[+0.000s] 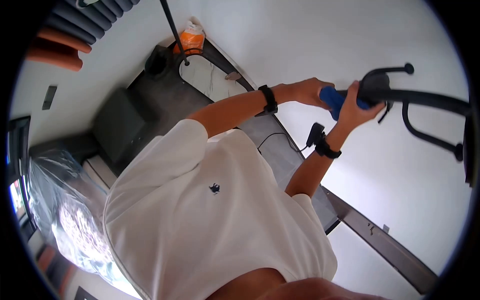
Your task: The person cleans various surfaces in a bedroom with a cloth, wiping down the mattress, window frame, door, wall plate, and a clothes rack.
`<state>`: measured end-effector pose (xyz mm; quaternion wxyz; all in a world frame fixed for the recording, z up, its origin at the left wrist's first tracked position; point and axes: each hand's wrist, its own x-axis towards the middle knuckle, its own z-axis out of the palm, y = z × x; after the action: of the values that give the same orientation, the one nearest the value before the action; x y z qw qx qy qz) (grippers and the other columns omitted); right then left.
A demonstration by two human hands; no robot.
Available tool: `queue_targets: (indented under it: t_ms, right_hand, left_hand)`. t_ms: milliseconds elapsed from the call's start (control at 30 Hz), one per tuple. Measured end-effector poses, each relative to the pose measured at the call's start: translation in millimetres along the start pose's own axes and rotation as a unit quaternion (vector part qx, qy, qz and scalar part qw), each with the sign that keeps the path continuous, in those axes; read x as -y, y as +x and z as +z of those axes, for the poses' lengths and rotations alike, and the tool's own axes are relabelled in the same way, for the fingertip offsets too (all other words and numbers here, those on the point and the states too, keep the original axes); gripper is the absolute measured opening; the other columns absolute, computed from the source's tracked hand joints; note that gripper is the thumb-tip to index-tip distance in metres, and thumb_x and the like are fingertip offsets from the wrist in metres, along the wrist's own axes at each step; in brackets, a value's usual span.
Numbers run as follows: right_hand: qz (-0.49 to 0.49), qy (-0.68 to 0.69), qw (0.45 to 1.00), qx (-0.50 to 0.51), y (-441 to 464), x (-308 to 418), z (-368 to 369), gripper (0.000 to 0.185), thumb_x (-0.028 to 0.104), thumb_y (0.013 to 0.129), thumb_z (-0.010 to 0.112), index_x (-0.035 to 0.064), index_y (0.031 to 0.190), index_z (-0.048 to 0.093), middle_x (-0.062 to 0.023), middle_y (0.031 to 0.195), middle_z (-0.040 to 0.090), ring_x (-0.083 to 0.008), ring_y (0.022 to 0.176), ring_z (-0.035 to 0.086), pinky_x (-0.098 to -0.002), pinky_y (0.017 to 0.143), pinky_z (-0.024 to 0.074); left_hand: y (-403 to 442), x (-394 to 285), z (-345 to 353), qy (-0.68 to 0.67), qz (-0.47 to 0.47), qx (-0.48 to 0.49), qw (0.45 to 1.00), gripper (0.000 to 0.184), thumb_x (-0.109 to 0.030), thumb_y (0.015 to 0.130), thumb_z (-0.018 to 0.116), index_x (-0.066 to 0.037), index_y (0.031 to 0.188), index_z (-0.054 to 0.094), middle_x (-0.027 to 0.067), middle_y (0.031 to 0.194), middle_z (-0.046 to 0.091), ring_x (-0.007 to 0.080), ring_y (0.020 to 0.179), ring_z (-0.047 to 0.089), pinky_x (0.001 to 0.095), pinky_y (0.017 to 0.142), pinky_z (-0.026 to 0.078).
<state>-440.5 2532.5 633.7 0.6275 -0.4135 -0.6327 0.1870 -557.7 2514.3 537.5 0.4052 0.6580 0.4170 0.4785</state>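
Note:
Both hands are raised at the upper right, around a blue cloth [331, 98] at the dark metal arm of a coat rack [425, 97]. My left hand [311, 92] is closed on the cloth's near end. Just beside it, my right hand [356, 114] wraps round the cloth and the rack arm, with a bit of blue showing under its fingers. Curved hooks with round tips stick out beyond my right hand. A dark rounded part [378, 84] sits behind the fingers; I cannot make out what it is. Each wrist wears a black band.
A black adapter [316, 134] with a thin cable is near my right wrist. Further off are a marble-patterned tabletop [202, 75], an orange and white bag [191, 39], a dark bin [158, 61] and a dark box-like seat [122, 122]. Clear plastic sheeting [60, 195] lies at the left.

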Motion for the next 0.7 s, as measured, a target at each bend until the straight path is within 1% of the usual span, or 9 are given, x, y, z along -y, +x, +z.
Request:
queue_targets:
  t_ms: [67,133,200,267,300,433,500,600,700]
  right_hand:
    - [-0.005,-0.048,0.999,-0.021,-6,-5,-2,0.058,0.014,0.072,0.084,-0.0041,0.116,0.052,-0.0159,0.108,0.063,-0.0237,0.095,0.063,-0.035,0.086,0.0528]
    - [0.029,0.022,0.999,-0.007,-15,-7,3,0.056,0.013,0.073,0.083,-0.0034,0.118,0.052,-0.0154,0.108,0.064,-0.024,0.094,0.065,-0.0348,0.086,0.0526]
    - [0.058,-0.001,0.998,0.035,-28,-38,3,0.062,0.017,0.076,0.083,-0.0055,0.125,0.053,-0.017,0.117,0.062,-0.0235,0.104,0.063,-0.0339,0.088,0.0526]
    - [0.143,-0.049,0.979,0.138,-54,-57,7,0.055,0.016,0.077,0.082,-0.0076,0.12,0.057,-0.0163,0.112,0.065,-0.0224,0.103,0.062,-0.0341,0.089,0.0517]
    - [0.162,-0.056,0.968,0.182,-64,-45,10,0.049,0.015,0.078,0.08,-0.008,0.115,0.059,-0.0149,0.107,0.066,-0.0215,0.101,0.062,-0.0343,0.092,0.049]
    - [0.067,-0.003,0.95,0.305,-103,-120,9,0.037,0.013,0.077,0.078,-0.0037,0.106,0.063,-0.0126,0.095,0.068,-0.0205,0.091,0.064,-0.0349,0.086,0.0497]
    - [0.039,0.067,0.94,0.332,-122,-137,21,0.033,0.014,0.078,0.077,-0.0009,0.103,0.061,-0.0119,0.092,0.066,-0.0214,0.086,0.063,-0.0361,0.084,0.0494]
    - [0.065,0.01,0.93,0.362,-140,-170,26,0.029,0.015,0.08,0.074,-0.0012,0.1,0.06,-0.0133,0.09,0.066,-0.0224,0.085,0.063,-0.0362,0.082,0.0496]
    - [0.089,0.048,0.915,0.391,-144,-175,20,0.025,0.014,0.082,0.073,-0.0006,0.099,0.061,-0.0133,0.088,0.067,-0.0215,0.084,0.065,-0.034,0.08,0.0507]
  left_hand:
    - [-1,5,0,-0.033,-0.001,0.022,0.999,0.04,-0.029,0.076,0.083,-0.007,0.1,0.059,0.0123,0.092,0.071,0.0283,0.087,0.067,0.0374,0.076,0.05]
    - [-1,18,-2,-0.032,0.021,0.039,0.998,0.037,-0.022,0.077,0.083,-0.006,0.102,0.06,0.012,0.095,0.071,0.0278,0.091,0.068,0.037,0.08,0.05]
    - [-9,38,1,-0.016,-0.002,0.045,0.999,0.038,-0.023,0.079,0.081,-0.006,0.105,0.06,0.0128,0.1,0.071,0.0296,0.096,0.067,0.0382,0.083,0.05]
    - [-24,70,6,0.003,-0.047,0.042,0.998,0.041,-0.024,0.081,0.08,-0.006,0.111,0.059,0.0137,0.103,0.07,0.0317,0.1,0.066,0.0399,0.086,0.051]
    - [-35,85,7,0.016,-0.036,0.048,0.998,0.051,-0.029,0.082,0.078,-0.008,0.122,0.054,0.0143,0.111,0.068,0.0331,0.105,0.064,0.04,0.088,0.051]
    - [-79,136,19,0.133,-0.108,0.03,0.985,0.055,-0.033,0.085,0.074,-0.012,0.131,0.05,0.0133,0.114,0.066,0.0342,0.107,0.063,0.0484,0.096,0.046]
    - [-101,155,27,0.391,-0.166,0.037,0.905,0.055,-0.033,0.086,0.07,-0.017,0.134,0.049,0.0142,0.111,0.064,0.036,0.106,0.062,0.0576,0.098,0.038]
    - [-121,155,37,0.442,-0.246,0.018,0.862,0.049,-0.033,0.091,0.063,-0.018,0.135,0.048,0.0166,0.112,0.064,0.0396,0.11,0.06,0.0611,0.095,0.037]
    - [-132,148,58,0.384,-0.297,-0.061,0.872,0.049,-0.031,0.088,0.064,-0.018,0.134,0.049,0.0189,0.11,0.06,0.0381,0.111,0.057,0.0568,0.092,0.039]
